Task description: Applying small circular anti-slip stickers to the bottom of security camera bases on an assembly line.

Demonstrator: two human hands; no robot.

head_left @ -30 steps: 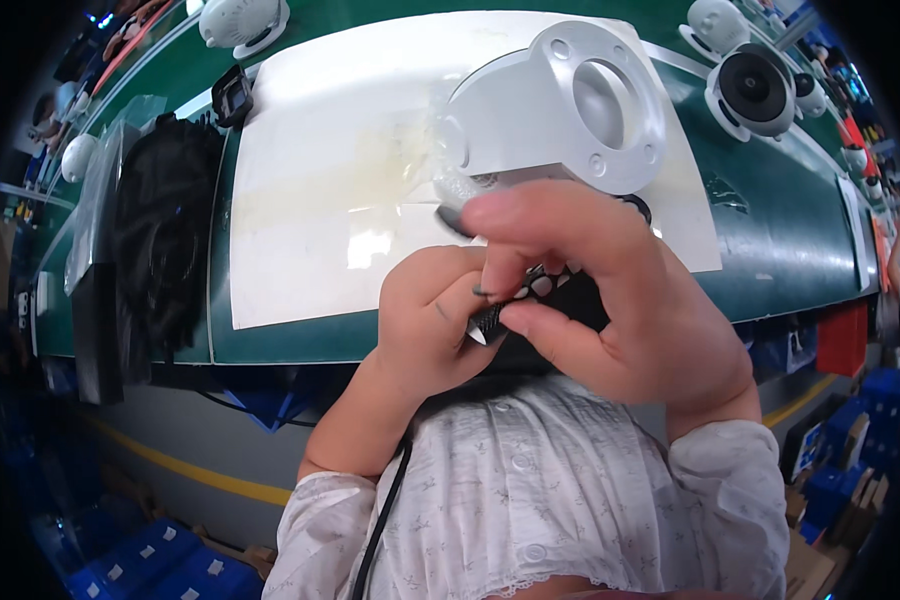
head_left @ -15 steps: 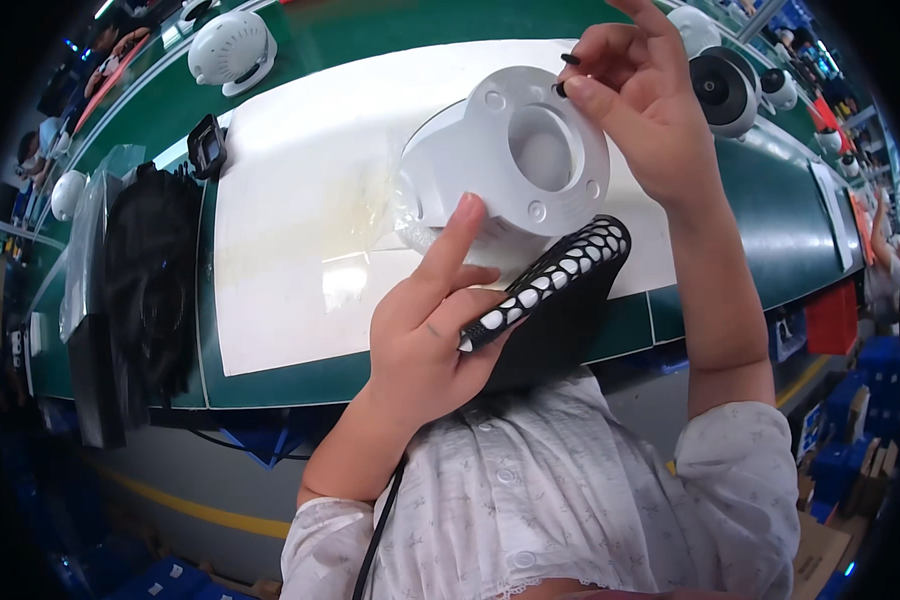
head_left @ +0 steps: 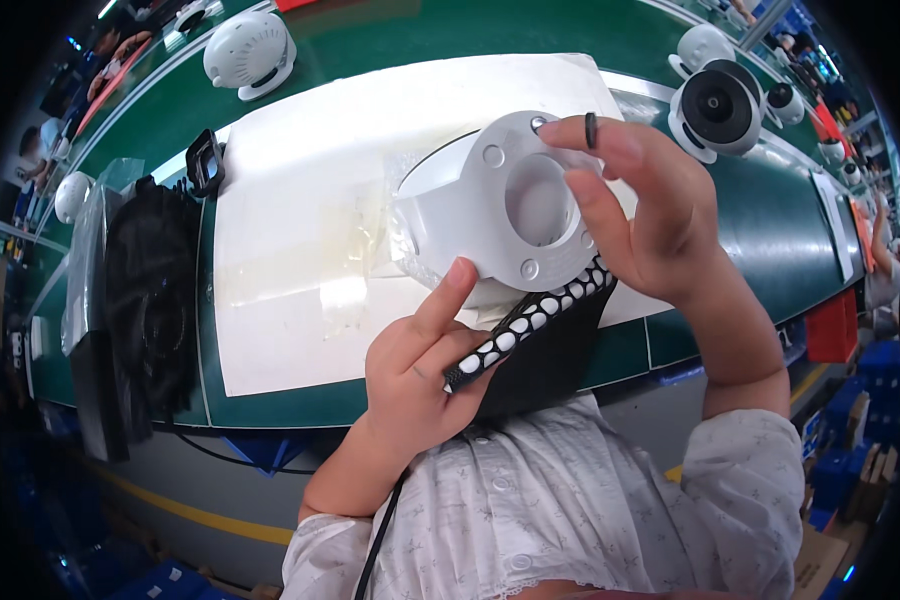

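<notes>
A white plastic device (head_left: pixel 425 215) lies on the white sheet, its round base (head_left: pixel 492 200) turned toward me. The base has a wide central hole and several small round recesses. My left hand (head_left: pixel 415 365) grips a black sheet dotted with white ovals (head_left: pixel 515 335), and its index finger rests by the base's lower edge. My right hand (head_left: pixel 655 205) has its index fingertip on the recess at the base's upper edge, with the thumb held apart beside the hole. Against one of its fingers is a small black piece (head_left: pixel 590 130); whether it is gripped or merely clings there is unclear.
A large white sheet (head_left: pixel 290 300) covers part of the green bench (head_left: pixel 790 240). Black bags in clear plastic (head_left: pixel 150 290) and a small black frame (head_left: pixel 205 163) lie left. White devices stand behind, one (head_left: pixel 250 55) left, one with a black round front (head_left: pixel 715 105) right.
My right hand has come down and its thumb and index finger have parted from a pinch. Its index fingertip now touches the base. The device and my left hand appear slightly lower.
</notes>
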